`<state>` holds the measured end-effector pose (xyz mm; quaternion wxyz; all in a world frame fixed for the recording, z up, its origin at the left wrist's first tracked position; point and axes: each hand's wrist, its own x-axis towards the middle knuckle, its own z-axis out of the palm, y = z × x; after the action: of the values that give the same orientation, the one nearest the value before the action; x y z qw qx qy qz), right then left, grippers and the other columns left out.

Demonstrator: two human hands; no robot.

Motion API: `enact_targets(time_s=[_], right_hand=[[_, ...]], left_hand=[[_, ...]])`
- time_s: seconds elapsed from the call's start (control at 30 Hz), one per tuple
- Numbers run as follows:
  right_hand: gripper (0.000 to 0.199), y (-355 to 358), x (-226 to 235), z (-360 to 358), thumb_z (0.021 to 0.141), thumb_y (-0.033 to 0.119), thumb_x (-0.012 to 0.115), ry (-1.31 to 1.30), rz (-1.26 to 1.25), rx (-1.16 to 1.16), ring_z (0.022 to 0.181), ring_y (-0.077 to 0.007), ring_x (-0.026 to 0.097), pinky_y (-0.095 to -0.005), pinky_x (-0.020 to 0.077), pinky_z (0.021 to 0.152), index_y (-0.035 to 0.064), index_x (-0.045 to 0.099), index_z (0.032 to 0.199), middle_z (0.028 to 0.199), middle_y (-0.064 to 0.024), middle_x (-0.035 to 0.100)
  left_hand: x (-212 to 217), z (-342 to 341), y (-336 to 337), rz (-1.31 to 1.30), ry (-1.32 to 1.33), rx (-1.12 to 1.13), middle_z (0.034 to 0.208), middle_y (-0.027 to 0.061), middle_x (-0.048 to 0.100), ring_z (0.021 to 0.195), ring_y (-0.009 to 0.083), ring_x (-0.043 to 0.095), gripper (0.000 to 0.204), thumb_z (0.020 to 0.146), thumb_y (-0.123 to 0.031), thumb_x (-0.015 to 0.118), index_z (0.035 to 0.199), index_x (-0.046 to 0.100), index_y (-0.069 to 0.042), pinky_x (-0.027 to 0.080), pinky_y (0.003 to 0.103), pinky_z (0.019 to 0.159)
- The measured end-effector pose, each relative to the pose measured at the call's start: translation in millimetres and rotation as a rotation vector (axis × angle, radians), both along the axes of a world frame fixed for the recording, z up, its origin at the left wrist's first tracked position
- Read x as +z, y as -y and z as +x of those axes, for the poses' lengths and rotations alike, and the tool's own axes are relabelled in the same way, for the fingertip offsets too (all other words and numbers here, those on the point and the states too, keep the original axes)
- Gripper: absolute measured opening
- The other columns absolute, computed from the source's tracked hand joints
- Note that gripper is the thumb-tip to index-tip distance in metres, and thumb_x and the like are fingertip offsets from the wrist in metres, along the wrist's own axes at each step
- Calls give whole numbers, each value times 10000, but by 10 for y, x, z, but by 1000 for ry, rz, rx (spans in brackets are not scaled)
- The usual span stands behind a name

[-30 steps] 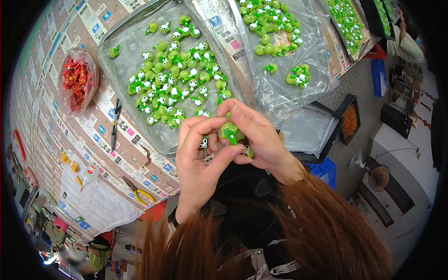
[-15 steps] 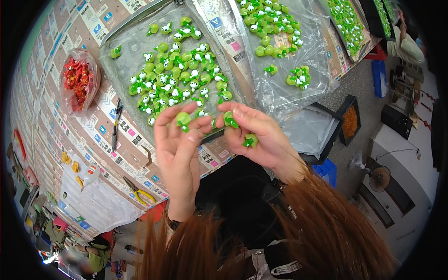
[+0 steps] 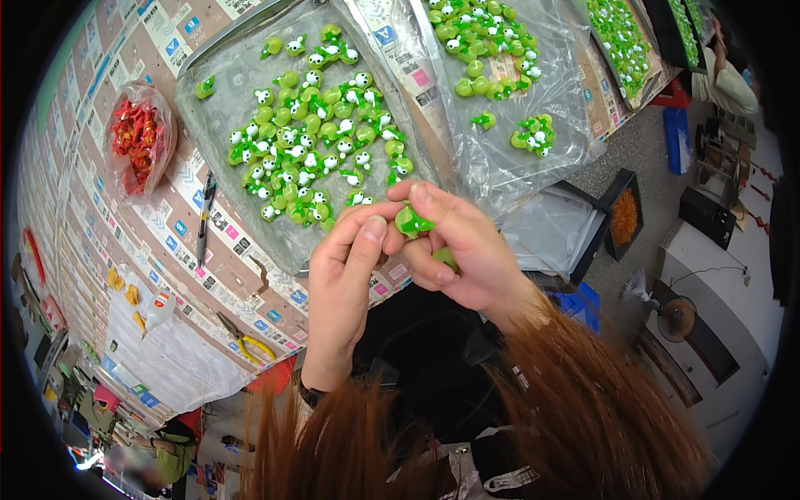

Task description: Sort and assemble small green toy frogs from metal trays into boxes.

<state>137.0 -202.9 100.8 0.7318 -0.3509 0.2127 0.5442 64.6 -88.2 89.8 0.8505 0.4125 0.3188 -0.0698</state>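
Small glossy green figurines with white eyes lie in a loose heap on a grey tray [image 3: 218,125]. Just over the tray's near right corner, my right hand [image 3: 467,250] pinches one green figurine [image 3: 411,222] between thumb and fingers. A second green piece [image 3: 446,257] is tucked in its curled lower fingers. My left hand [image 3: 343,271] meets it from the left, its fingers and thumb closed together with the tips against the pinched figurine. Its far side is hidden by my fingers.
A clear bag of red pieces [image 3: 137,146], a pen [image 3: 205,218], a glue bottle [image 3: 158,312] and yellow-handled pliers [image 3: 247,339] lie left. Plastic sheeting [image 3: 517,171] with more green figurines is at the right. Beyond the table edge stands a grey lined bin [image 3: 546,229].
My left hand has moved right, its spread fingers closing against the figurine in my right hand. The green piece seen among the left fingers is no longer there. My right lower fingers curled tighter.
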Motion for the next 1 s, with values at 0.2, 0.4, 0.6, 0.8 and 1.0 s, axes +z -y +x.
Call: enact_targets(time_s=[0.2,0.4,0.6,0.8,1.0], right_hand=[[289,-117,-14,-17,874,285,352,-237,-185,-242,566,-98,422,-220,340,491,65,424,1047,905,-87,495],[298,-73,-95,-52,862,175,386,-132,133,-297,813,-134,430,-278,371,729,35,346,1123,930,-62,446],[319,-99,18,-91,855,109,371,-32,161,-306,1004,-157,398,-318,334,862,14,324,1156,1119,-88,399],[326,2,-33,-106,862,144,372,306,-3,-18,1004,-185,461,-318,372,861,14,341,1160,1147,-136,418],[231,116,-45,-38,857,222,417,-66,82,-183,805,-153,546,-272,429,745,20,467,958,919,-100,539]], left_hand=[[18,40,15,299,-115,299,819,-18,488,628,15,380,155,822,-90,465,950,507,-14,303,146,540],[92,-18,116,703,45,-168,811,44,446,730,113,446,242,692,-18,579,925,528,-59,340,192,553],[70,3,160,997,1,-159,833,22,434,637,80,358,222,698,-37,595,909,526,-44,299,191,538],[46,-23,137,1030,41,-114,806,42,472,658,122,430,240,676,-57,626,899,539,-53,330,218,511],[98,-10,231,832,19,95,769,32,464,671,100,422,285,684,-50,615,957,533,-49,328,198,535]])
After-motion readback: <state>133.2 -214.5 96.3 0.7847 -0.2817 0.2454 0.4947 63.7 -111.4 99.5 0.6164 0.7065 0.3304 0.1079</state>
